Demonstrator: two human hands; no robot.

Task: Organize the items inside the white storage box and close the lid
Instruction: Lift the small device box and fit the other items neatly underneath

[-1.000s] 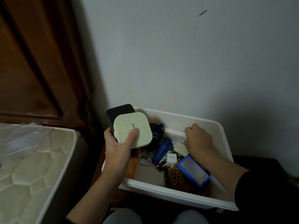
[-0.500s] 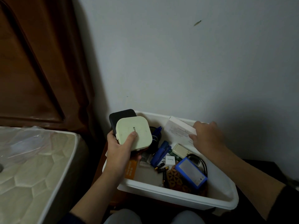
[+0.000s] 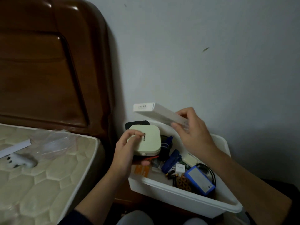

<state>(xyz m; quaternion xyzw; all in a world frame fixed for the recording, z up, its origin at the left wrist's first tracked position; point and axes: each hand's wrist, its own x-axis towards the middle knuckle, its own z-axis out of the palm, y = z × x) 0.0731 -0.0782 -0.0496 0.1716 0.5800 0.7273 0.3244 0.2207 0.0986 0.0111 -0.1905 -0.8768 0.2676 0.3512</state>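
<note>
The white storage box (image 3: 181, 194) stands open in front of me, against the wall. My left hand (image 3: 125, 153) grips a cream square case (image 3: 147, 142) stacked on a black square case (image 3: 137, 123), over the box's left end. My right hand (image 3: 193, 135) holds a long flat white carton (image 3: 155, 112) raised above the box's back rim, tilted down to the right. Inside the box lie a blue battery pack (image 3: 200, 179), a blue clip-like item (image 3: 170, 161), an orange card (image 3: 141, 171), small batteries (image 3: 171, 173), a black cable (image 3: 209, 169) and small white pieces. No lid is in view.
A mattress (image 3: 40, 181) with clear plastic wrap lies at the left, carrying a white strip (image 3: 16, 147) and a white adapter (image 3: 22, 160). The dark wooden headboard (image 3: 48, 70) rises behind it. A grey wall (image 3: 211, 62) backs the box.
My right hand has lifted the flat white carton out of the box's back and raised it above the rim. My left hand's fingers shifted on the cream case. The view turned left.
</note>
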